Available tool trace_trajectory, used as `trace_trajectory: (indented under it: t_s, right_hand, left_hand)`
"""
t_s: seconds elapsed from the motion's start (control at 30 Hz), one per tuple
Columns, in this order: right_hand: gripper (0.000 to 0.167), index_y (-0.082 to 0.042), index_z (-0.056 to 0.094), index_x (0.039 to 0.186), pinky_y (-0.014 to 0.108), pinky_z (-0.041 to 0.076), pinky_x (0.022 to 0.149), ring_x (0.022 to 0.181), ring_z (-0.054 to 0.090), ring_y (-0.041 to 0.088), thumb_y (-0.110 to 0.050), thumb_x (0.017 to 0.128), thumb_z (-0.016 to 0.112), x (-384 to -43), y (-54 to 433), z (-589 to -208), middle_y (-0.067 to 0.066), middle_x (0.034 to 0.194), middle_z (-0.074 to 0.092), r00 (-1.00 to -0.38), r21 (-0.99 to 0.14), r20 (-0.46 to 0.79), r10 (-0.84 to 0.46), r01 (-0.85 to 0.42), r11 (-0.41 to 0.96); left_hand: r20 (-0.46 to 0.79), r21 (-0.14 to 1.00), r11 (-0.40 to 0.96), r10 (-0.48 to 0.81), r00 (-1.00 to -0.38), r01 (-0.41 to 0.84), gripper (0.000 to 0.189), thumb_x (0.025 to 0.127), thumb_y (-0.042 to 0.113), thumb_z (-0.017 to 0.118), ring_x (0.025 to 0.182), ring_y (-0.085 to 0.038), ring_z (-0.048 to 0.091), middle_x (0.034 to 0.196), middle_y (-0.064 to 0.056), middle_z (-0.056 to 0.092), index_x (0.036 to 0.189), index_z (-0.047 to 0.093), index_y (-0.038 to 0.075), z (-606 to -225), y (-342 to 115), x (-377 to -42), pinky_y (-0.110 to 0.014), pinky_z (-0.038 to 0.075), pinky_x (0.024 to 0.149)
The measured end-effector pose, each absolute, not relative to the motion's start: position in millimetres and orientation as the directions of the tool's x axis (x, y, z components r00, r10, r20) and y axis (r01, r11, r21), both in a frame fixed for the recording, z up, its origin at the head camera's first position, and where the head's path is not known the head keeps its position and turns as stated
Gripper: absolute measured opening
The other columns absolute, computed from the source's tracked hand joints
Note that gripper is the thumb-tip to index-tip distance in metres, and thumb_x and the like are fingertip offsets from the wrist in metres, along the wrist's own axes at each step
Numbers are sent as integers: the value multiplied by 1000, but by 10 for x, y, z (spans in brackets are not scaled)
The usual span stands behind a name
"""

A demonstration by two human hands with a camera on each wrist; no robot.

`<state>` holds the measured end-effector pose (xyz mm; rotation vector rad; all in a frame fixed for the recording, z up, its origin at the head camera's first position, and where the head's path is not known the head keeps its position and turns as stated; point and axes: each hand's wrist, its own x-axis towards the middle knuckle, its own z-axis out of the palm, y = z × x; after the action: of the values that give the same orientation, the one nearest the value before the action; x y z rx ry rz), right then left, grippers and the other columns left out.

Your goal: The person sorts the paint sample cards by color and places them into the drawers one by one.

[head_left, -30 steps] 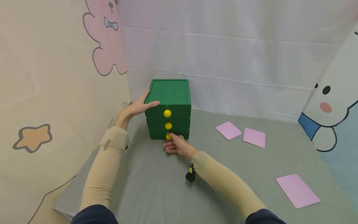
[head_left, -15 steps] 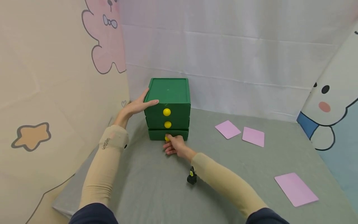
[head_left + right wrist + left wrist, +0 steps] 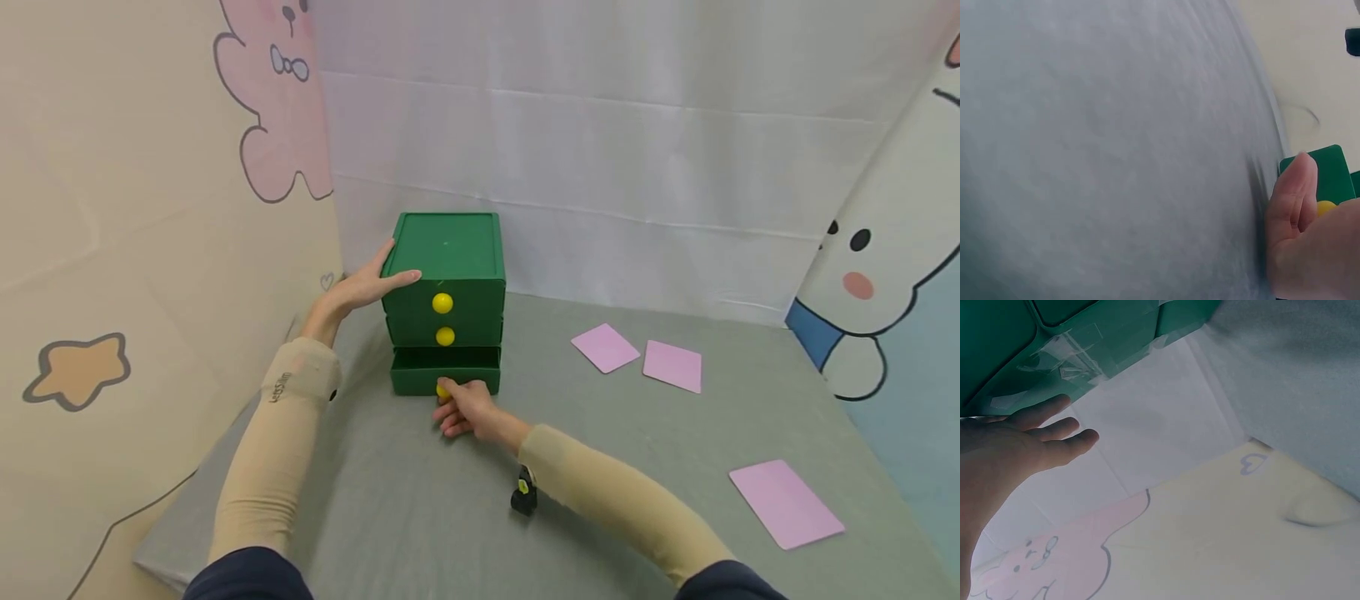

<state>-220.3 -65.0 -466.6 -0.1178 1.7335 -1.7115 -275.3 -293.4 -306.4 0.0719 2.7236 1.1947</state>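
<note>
I have the right hand (image 3: 471, 410) narrowed on the lowest yellow knob (image 3: 440, 390), pinching it with the thumb on top, the other fingers loosely bent below. My left hand (image 3: 360, 288) is spread wide, its thumb across the top front edge of the green cabinet (image 3: 450, 242) and its fingers along the left side. In the left wrist view those fingers show nearly straight near some clear tape (image 3: 1079, 356); I cannot tell which of them touch the side.

The bottom drawer (image 3: 411, 383), which bears the pinched knob, stands partly out above the grey counter (image 3: 405, 508). Over it I see an upper knob (image 3: 442, 303) and a middle knob (image 3: 446, 336), their drawers pushed in. The cabinet stands upright, close to the white sheet (image 3: 600, 150) behind.

To its right I see a pair of pink cards (image 3: 605, 348) lying side by side, and a larger pink card (image 3: 787, 504) nearer the head camera. A small black device (image 3: 523, 497) hangs under the right wrist.
</note>
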Motion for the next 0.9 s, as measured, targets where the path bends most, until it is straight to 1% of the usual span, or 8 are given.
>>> trace_trajectory:
  t_s: [0.23, 0.53, 0.9]
  right_hand:
    - [56, 8, 61, 111, 22, 52, 44, 42, 56, 8, -45, 98, 52, -2047, -625, -4695, 4, 65, 69, -748, -903, -417, -516, 408, 138]
    - [56, 9, 61, 111, 21, 51, 44, 42, 55, 7, -45, 97, 53, -1858, -517, -4732, 3, 63, 68, -730, -902, -414, -544, 407, 141]
    - [54, 8, 62, 111, 21, 51, 44, 42, 55, 7, -43, 97, 53, -1697, -407, -4702, 3, 64, 69, -709, -898, -422, -566, 414, 151]
  left_hand:
    - [-129, 731, 682, 110, -986, -20, 99, 91, 62, 51, 151, -33, -7, 163, 0, -17, 154, -16, 26, -3053, -2921, -2736, -65, 9, 117]
    - [-117, 726, 688, 107, -987, -12, 103, 88, 66, 52, 152, -30, -6, 163, 0, -16, 155, -15, 25, -3098, -2931, -2779, -62, 9, 119]
    - [-110, 725, 689, 109, -988, -5, 103, 88, 66, 52, 152, -30, -7, 163, 1, -16, 154, -16, 25, -3099, -2937, -2778, -62, 8, 119]
